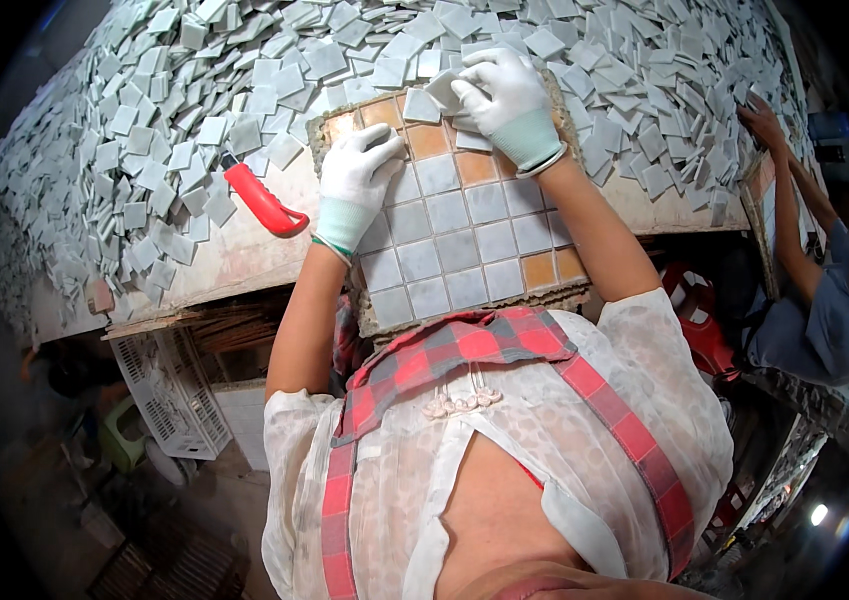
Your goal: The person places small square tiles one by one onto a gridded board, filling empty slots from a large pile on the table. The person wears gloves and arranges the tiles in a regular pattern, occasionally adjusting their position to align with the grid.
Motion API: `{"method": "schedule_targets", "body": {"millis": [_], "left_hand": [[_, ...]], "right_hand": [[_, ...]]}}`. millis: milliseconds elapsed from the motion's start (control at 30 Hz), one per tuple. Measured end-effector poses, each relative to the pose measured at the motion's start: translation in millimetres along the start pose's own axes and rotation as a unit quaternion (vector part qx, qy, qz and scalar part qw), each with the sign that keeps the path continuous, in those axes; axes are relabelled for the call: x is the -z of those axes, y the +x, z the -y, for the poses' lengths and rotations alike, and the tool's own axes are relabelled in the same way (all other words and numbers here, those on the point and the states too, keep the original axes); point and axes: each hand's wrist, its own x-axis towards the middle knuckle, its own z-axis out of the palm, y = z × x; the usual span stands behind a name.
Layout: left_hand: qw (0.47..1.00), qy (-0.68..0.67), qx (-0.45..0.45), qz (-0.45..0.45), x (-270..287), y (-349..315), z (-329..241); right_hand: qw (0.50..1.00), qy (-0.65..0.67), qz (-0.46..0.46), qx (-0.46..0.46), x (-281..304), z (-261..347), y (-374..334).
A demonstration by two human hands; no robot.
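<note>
Both my hands wear white gloves with pale green cuffs. Between them lies a square mould board (559,291) with a grid of compartments, most filled with grey-white square tiles (446,211). Several compartments show a bare orange-brown bottom (538,269). My right hand (510,103) pinches a pale square tile (445,93) over the board's far rows. My left hand (360,172) rests at the board's left side with its fingers curled at the grid; what they hold, if anything, is hidden.
A large heap of loose pale tiles (334,62) covers the far table and both sides. A red-handled tool (264,200) lies left of the board. Below the table's left edge stands a white plastic crate (172,392). Another person's arms (789,200) reach to the heap at right.
</note>
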Motion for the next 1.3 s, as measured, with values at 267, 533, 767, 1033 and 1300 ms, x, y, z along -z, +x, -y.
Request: {"method": "schedule_targets", "body": {"millis": [267, 533, 767, 1033, 1300], "left_hand": [[0.998, -0.050, -0.029, 0.036, 3, 8, -15], [0.988, 0.127, 0.092, 0.002, -26, -22, -39], [0.987, 0.091, 0.087, 0.101, -16, -36, -43], [0.984, 0.075, 0.061, 0.150, -6, -34, -33], [0.991, 0.078, 0.092, -0.052, 26, -10, 35]], "right_hand": [[0.989, 0.115, 0.061, -0.069, -20, 28, 10], [0.992, 0.055, 0.112, 0.013, -67, 55, 31], [0.952, -0.040, 0.222, 0.209, -103, 63, 23], [0.950, -0.013, 0.269, 0.159, -128, 61, 17], [0.968, -0.070, 0.218, 0.106, -55, 17, 23]]}}
